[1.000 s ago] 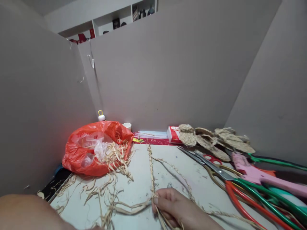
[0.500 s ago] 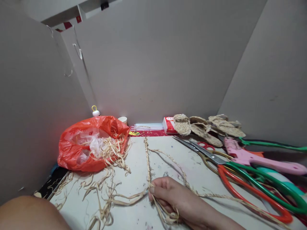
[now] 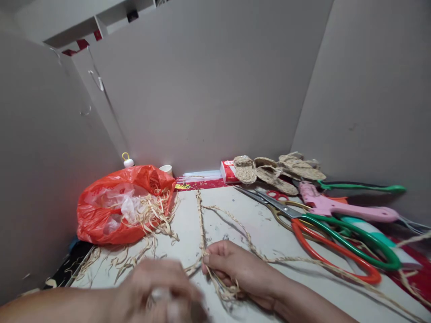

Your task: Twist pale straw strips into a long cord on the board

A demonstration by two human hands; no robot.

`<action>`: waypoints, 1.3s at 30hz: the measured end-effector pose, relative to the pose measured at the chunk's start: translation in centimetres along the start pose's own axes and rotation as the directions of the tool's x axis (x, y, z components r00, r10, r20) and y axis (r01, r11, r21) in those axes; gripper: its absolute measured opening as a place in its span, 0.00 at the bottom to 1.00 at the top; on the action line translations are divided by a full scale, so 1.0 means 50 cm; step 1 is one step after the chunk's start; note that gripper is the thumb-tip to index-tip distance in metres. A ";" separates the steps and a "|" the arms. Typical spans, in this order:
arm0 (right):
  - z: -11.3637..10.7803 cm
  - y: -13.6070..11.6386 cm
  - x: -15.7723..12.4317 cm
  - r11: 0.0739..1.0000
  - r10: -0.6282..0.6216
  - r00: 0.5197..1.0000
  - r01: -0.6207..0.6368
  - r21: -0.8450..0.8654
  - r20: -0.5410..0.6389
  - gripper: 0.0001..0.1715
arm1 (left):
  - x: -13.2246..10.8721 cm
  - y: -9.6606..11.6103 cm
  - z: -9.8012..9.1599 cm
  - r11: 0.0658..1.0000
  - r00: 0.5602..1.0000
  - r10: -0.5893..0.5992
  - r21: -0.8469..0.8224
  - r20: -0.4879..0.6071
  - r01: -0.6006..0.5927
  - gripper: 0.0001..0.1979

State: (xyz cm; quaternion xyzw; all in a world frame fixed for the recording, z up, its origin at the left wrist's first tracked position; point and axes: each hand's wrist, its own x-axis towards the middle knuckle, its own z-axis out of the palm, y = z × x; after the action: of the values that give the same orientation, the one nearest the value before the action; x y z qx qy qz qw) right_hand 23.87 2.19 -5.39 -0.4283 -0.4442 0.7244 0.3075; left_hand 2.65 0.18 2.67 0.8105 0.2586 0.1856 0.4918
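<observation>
By the right hand (image 3: 232, 265), the braid (image 3: 201, 220) is gripped between thumb and fingers, with loose strands (image 3: 225, 294) left below. It is laid on the board (image 3: 187, 226), between bag (image 3: 96, 229) and scissors (image 3: 286, 211). The left hand (image 3: 161, 285) is blurred; its grip cannot be told.

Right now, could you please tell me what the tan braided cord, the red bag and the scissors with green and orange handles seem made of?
The tan braided cord looks like matte dried plant fibre, given its flat, frayed strands. The red bag seems thin, glossy plastic: sharp creases, bright highlights. The scissors have shiny grey blades, evidently metal; their smooth, glossy handles may be plastic.
</observation>
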 end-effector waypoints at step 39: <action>-0.021 -0.010 -0.013 0.994 0.104 0.994 -0.103 -0.024 0.035 0.19 | 0.133 -0.080 -0.065 0.968 0.941 -0.245 -0.002 -0.234 0.251 0.13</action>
State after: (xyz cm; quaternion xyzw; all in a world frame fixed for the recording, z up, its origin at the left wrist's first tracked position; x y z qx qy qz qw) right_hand 25.12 2.27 -4.98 -0.4410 -0.4350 0.7419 0.2567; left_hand 5.18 7.98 0.86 0.7509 0.4168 0.2123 0.4663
